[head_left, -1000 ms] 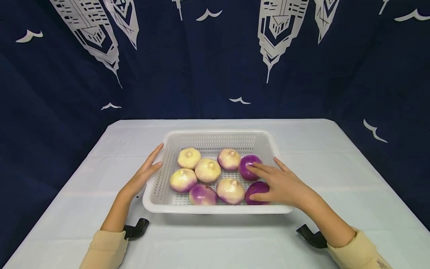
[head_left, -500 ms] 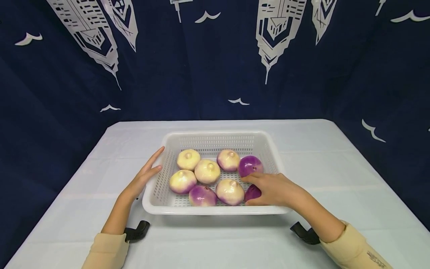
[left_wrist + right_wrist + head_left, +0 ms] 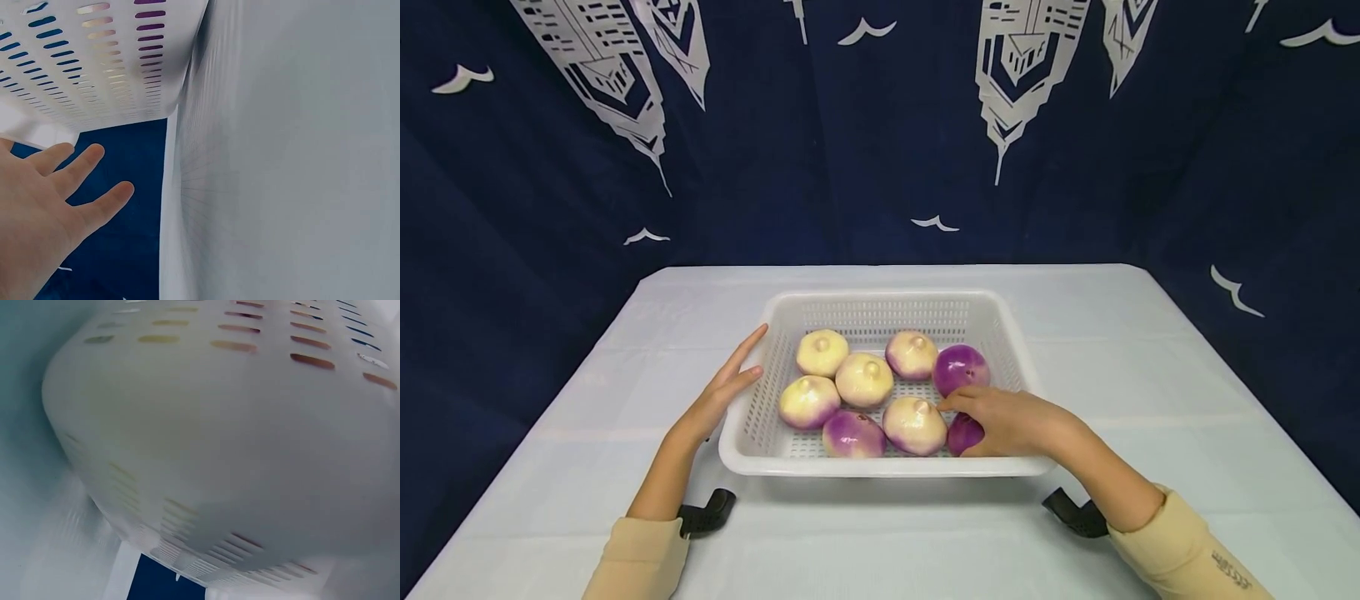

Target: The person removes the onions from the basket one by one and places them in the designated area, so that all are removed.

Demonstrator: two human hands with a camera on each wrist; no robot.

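In the head view, several glossy purple-and-cream onions lie inside a white perforated basket (image 3: 891, 467). My right hand (image 3: 1030, 423) reaches over the basket's right side, its fingers and thumb curled round a purple onion (image 3: 963, 434) in the near right corner. That onion is partly covered by the hand and still sits low in the basket. Just behind it lies another purple onion (image 3: 960, 369); a cream onion (image 3: 914, 426) is to its left. My left hand (image 3: 718, 398) is by the basket's left rim, fingers extended and holding nothing. The left wrist view shows this hand (image 3: 50, 206) beside the slotted wall (image 3: 94, 69).
A white cloth covers the table (image 3: 572, 467) under the basket. Behind it hangs a dark blue curtain (image 3: 820, 167) with white prints. The right wrist view is filled mostly by the basket's outer wall (image 3: 219, 419); the right hand does not show there.
My right hand has come down from above the two purple onions, and its spread fingers have closed round the near one. The left hand and the basket look about the same.
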